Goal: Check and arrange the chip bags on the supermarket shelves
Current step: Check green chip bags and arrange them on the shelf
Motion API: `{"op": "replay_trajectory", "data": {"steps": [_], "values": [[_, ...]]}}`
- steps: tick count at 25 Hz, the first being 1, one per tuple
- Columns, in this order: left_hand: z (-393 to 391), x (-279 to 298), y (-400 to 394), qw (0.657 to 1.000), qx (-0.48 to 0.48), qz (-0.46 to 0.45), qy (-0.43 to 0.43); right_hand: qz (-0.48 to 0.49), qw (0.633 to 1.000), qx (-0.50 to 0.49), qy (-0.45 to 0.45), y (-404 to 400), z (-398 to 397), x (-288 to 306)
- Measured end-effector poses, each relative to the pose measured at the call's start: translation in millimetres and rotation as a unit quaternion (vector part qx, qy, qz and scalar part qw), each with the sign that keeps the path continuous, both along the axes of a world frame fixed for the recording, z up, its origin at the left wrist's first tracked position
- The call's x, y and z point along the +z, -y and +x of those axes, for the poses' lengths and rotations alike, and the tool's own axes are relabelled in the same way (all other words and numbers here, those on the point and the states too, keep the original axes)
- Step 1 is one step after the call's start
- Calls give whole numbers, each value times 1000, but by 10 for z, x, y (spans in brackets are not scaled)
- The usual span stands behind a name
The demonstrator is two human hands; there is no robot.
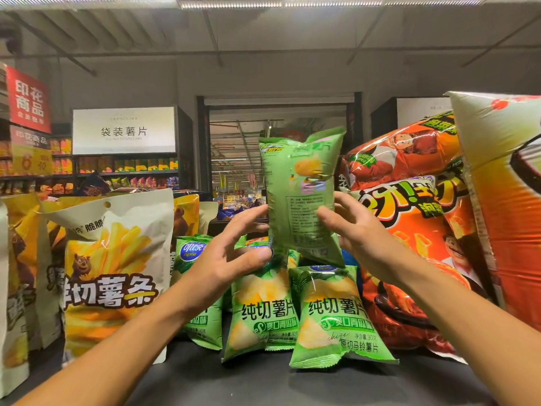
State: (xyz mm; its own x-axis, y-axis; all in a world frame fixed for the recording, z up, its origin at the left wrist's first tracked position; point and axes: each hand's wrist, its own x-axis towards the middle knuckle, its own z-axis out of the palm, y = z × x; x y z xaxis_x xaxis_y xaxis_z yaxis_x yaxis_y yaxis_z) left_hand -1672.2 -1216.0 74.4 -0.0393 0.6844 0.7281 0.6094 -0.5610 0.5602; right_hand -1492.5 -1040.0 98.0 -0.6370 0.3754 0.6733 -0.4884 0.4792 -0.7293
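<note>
A small green chip bag (303,194) is held upright above the shelf, its printed back toward me. My left hand (234,253) grips its lower left edge, thumb under the bottom corner and fingers at the side. From the right, my right hand (358,232) pinches the bag, thumb in front and fingers behind. Below it, more green chip bags of the same kind (330,315) stand in a loose row on the dark shelf (263,382), some leaning.
Yellow-and-white fries bags (111,276) stand to the left of the green row. Large puffy orange snack bags (415,235) crowd in from the right, one very close (503,200). Across the aisle is another chip shelf under a white sign (124,130).
</note>
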Motion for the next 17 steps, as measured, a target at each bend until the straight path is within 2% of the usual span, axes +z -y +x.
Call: {"op": "replay_trajectory", "data": {"steps": [3,6,12,17], "values": [[-37,1,4,1000,-2,-18,13,-13,999,50,-10,30,14,17],[-82,-26,-37,999,-10,-34,15,8,999,31,-12,58,24,17],[-47,-34,-21,996,-31,-85,1,78,987,41,133,78,24,-64],[2,-12,-55,999,-4,-35,21,76,995,-34,59,70,38,-9]]}}
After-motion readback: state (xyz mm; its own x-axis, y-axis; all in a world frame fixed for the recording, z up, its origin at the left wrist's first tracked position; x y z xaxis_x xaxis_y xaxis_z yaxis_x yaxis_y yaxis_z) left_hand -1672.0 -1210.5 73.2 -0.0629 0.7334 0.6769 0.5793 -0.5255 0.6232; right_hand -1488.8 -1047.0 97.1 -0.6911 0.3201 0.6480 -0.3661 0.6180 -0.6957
